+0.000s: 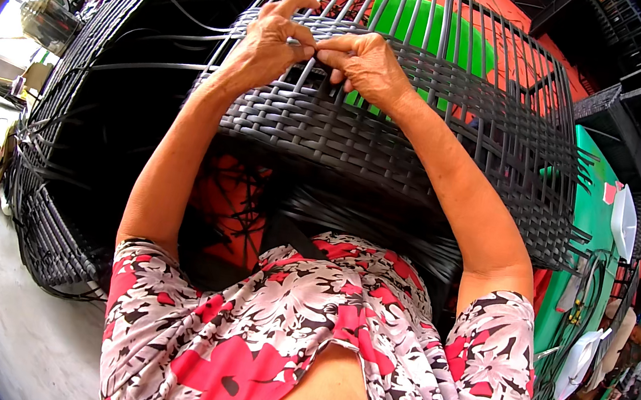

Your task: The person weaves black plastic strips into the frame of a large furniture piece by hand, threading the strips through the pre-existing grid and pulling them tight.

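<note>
In front of me stands a half-woven frame with dark grey wicker weave (321, 131) across its near face and bare upright strands (433, 21) above. Both my hands meet at the upper left part of the weave. My left hand (272, 44) pinches with thumb and index finger around one dark strand, its other fingers raised. Against it, my right hand (370, 69) has thumb and fingers pressed together at the same strand. The strand is mostly hidden between the fingertips. A gap in the weave shows just below my right fingers.
Loose grey strands (144, 62) stretch left from the weave toward another dark woven piece (63, 190). A green panel (590, 211) and a white container (623, 222) stand at the right. Behind the bare strands is a green chair-like shape (409, 19). Cut strand ends stick out at the weave's right edge.
</note>
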`<action>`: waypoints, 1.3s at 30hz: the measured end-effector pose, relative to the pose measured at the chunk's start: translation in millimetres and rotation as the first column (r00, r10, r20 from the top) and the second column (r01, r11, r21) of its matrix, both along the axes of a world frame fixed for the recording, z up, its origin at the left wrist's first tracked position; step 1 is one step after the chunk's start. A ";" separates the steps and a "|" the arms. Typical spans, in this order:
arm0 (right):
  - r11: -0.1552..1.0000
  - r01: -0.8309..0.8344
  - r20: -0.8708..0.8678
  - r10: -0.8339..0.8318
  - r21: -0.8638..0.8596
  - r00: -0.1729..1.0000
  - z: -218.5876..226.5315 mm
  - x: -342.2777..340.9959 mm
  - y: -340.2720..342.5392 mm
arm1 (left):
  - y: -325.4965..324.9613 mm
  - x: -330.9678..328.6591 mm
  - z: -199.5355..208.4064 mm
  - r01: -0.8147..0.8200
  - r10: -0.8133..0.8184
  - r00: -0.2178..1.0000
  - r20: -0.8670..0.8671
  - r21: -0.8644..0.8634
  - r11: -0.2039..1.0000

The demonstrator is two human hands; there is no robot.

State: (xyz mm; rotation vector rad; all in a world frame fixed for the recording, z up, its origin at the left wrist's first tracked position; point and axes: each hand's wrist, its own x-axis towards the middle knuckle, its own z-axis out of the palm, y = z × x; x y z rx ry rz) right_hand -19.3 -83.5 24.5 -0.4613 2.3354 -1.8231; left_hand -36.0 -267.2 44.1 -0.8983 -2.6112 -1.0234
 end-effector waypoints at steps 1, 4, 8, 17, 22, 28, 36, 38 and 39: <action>0.994 -0.008 0.034 0.012 -0.113 0.999 0.2 -0.1 -3.7 | -1.3 2.9 8.4 0.010 -0.009 1.000 -0.028 0.028 1.000; 0.979 0.012 0.057 0.000 -0.202 0.998 0.2 -4.0 -5.9 | -6.7 0.0 10.1 -0.008 0.007 0.994 -0.107 -0.006 1.000; 0.989 0.109 0.052 -0.115 0.102 0.992 10.2 -5.7 -16.9 | -26.4 -6.3 -28.2 -0.229 0.217 0.973 -0.076 -0.230 0.946; 0.906 0.027 -0.189 0.060 0.423 0.980 -13.3 -31.6 -33.0 | -28.7 -9.8 -46.8 -0.101 0.124 0.991 0.053 -0.316 0.943; 0.911 0.269 -0.640 -0.007 0.313 0.768 -5.8 -13.9 -24.9 | -36.0 -8.4 -19.6 -0.140 0.144 0.987 0.076 -0.052 0.989; 0.995 -0.078 0.019 0.080 -0.069 0.997 18.6 -12.5 -40.1 | -27.3 2.0 16.1 -0.212 0.175 0.962 -0.209 -0.171 0.962; 0.988 -0.030 0.138 0.051 -0.154 0.989 15.0 -22.1 -51.7 | -43.3 -7.2 17.5 -0.225 0.212 0.958 -0.194 -0.047 0.973; 0.998 -0.004 0.108 0.011 -0.070 0.994 15.5 -22.6 -55.8 | -50.8 -14.3 6.4 -0.203 0.205 0.973 -0.104 0.025 0.979; 1.000 0.025 0.091 -0.024 -0.016 0.996 17.2 -20.7 -56.8 | -53.7 -16.4 -4.7 -0.268 0.274 0.958 -0.085 0.080 0.960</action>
